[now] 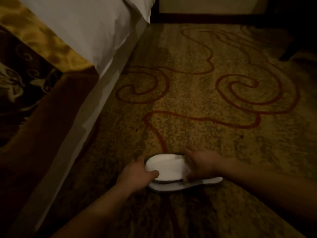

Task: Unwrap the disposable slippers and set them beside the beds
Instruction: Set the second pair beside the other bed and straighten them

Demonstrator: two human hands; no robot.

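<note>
Two white disposable slippers with dark edging are stacked just above the patterned carpet. The upper slipper (167,167) is gripped at its left end by my left hand (137,174), thumb on top. My right hand (200,164) clasps its right end, fingers curled over the strap. The lower slipper (202,183) peeks out beneath and to the right, flat on the carpet. No wrapper is visible. The bed (82,31), with white sheets and a gold and brown runner, runs along the left, a little apart from the slippers.
The yellow carpet (197,93) with red swirl lines stretches ahead and to the right. A dark wooden baseboard or furniture frame (205,16) lines the far wall. A dark furniture leg (289,48) stands at the far right.
</note>
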